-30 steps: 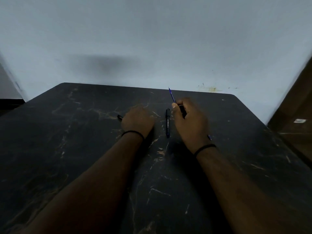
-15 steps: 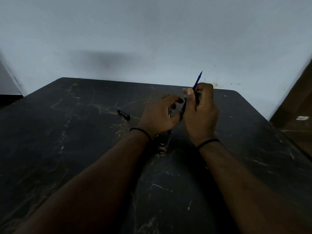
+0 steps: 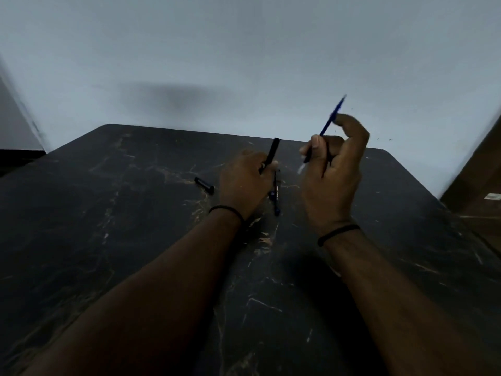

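Head view: a pen is in parts, apparently mid-assembly. The left grip [image 3: 244, 183] is curled round a black plastic pen barrel [image 3: 272, 151], upright above the dark marbled desk [image 3: 135, 213]. The right grip [image 3: 333, 169] pinches a thin blue refill [image 3: 332, 119], raised apart from the barrel. Next, I judge, the refill's tip must line up with the barrel's mouth.
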{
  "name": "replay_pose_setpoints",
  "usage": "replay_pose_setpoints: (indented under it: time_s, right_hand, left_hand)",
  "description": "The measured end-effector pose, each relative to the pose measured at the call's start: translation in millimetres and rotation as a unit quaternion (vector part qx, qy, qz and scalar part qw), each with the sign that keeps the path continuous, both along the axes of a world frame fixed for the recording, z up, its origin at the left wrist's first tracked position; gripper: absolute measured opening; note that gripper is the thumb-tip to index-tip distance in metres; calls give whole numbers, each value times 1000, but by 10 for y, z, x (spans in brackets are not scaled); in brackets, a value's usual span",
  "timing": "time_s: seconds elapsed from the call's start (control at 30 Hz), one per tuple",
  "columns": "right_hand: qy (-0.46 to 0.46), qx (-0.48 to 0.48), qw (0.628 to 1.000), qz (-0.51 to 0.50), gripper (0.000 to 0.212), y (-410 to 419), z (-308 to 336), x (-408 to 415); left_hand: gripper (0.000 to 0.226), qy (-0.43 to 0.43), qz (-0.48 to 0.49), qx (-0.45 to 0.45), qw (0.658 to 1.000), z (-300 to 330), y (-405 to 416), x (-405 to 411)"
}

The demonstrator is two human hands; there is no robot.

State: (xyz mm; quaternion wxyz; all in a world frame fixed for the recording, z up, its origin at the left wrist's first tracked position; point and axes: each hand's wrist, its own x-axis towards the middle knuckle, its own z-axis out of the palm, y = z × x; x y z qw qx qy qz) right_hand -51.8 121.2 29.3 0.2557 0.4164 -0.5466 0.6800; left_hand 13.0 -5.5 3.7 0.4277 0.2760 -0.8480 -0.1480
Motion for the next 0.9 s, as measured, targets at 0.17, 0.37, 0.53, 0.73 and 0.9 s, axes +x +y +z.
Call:
replay_pose_setpoints:
  time_s: [0.17, 0.37, 0.53, 0.73, 0.9]
  right_hand:
    - [-1, 79, 996, -28, 26, 18, -87, -87]
    - [-19, 140, 987, -73, 26, 32, -120, -212]
    - [61, 186, 955, -221, 22, 180, -114, -463]
    - [4, 341, 894, -291, 16, 251, -133, -694]
    - [-73, 454, 843, -280, 24, 320, -208, -801]
  left_hand:
    - [45, 33, 31, 47, 998, 14, -77, 52]
    - [39, 35, 31, 56, 997, 2, -84, 59]
    - [40, 45, 28, 76, 996, 10, -78, 68]
    - [34, 46, 14, 81, 996, 2, -58, 47]
    - [39, 49, 10, 77, 996, 3, -62, 43]
